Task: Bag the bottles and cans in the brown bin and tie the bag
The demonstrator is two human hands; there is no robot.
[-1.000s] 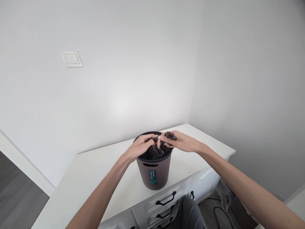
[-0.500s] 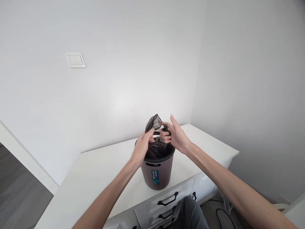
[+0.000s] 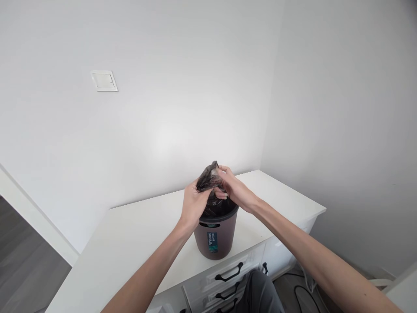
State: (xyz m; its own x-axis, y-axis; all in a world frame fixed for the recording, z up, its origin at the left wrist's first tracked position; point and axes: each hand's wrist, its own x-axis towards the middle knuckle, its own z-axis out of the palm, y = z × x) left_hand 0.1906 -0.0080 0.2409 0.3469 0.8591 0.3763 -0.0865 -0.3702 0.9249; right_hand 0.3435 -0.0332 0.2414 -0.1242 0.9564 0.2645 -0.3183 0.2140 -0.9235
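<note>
A brownish-purple garbage bin point(image 3: 224, 237) with a dark rim and a blue-green label stands upright on a white cabinet top. A thin black plastic bag point(image 3: 208, 176) bunches up above the bin's mouth, its lower part down inside. My left hand point(image 3: 194, 202) grips the bag from the left, thumb pointing toward the middle. On the other side my right hand point(image 3: 230, 184) has its fingers closed on the bag's gathered top; some of those fingertips are behind the plastic.
The white cabinet top point(image 3: 140, 234) meets the wall behind. Black drawer handles point(image 3: 230, 273) line its front, beside my knee point(image 3: 264, 293). A light switch point(image 3: 104, 81) is on the wall. Cables point(image 3: 306, 293) lie on the floor at the lower right.
My right hand has moved left, its raised thumb now down against the bag. The bag's loose top is more gathered between my hands. The bin stands where it was.
</note>
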